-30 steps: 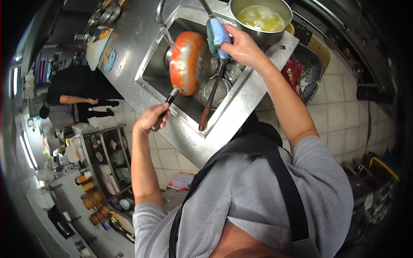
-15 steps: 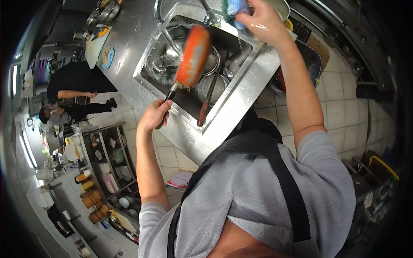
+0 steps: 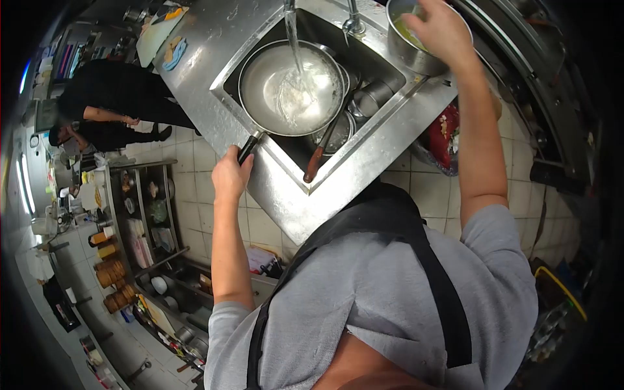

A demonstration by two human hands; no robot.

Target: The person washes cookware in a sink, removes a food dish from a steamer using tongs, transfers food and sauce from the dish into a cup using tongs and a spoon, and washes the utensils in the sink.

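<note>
My left hand [image 3: 229,171] is closed around the black handle of a frying pan [image 3: 260,88]. The pan lies face up over the sink [image 3: 302,184], and water from the tap [image 3: 290,5] runs into its silvery inside. My right hand [image 3: 442,32] reaches over the rim of a deep metal pot [image 3: 416,60] at the sink's upper right corner. Its thumb points into the pot, where something yellow-green shows. The other fingers are partly hidden, so whether they hold anything is unclear. Beside the pan, a utensil with a brown handle [image 3: 314,165] leans in the sink.
Other metal vessels [image 3: 374,97] sit in the sink under and beside the pan. A blue cloth [image 3: 174,54] lies on the steel counter at left. Below the counter's right side is a bin with red contents [image 3: 444,138]. Another person in black [image 3: 110,97] stands at left.
The frying pan, earlier tilted up with its orange underside showing, now lies face up under the stream. My right hand has moved from the tap side to the pot; the blue-green scrubbing cloth is out of sight.
</note>
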